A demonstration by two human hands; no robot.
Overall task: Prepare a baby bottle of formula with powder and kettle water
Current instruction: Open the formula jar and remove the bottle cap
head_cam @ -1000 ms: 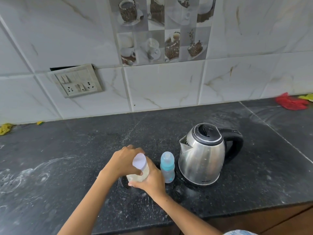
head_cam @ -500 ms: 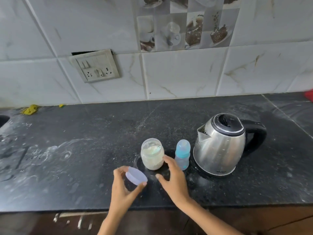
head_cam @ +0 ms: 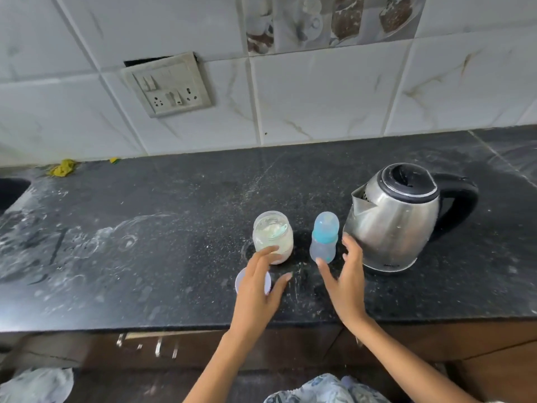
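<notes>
An open glass jar of pale formula powder (head_cam: 271,237) stands on the black counter (head_cam: 174,228). Its white lid (head_cam: 240,282) lies flat on the counter just in front of it, half hidden under my left hand (head_cam: 258,289). That hand is spread open, its fingertips at the jar's lower wall. To the right stands a small baby bottle (head_cam: 324,239), upright with a blue cap on. My right hand (head_cam: 345,274) is open beside it, fingers apart, one fingertip near the bottle's base. A closed steel kettle (head_cam: 398,219) with a black handle stands right of the bottle.
A switch and socket plate (head_cam: 167,82) hangs on the tiled wall. A yellow scrap (head_cam: 62,167) lies at the back left, near a sink edge (head_cam: 11,190). Powder dust and water marks streak the counter. Drawer handles (head_cam: 158,346) show below the front edge.
My left hand took the lid off the jar, carried it forward and set it on the counter. My right hand let go of the jar and moved right, beside the bottle.
</notes>
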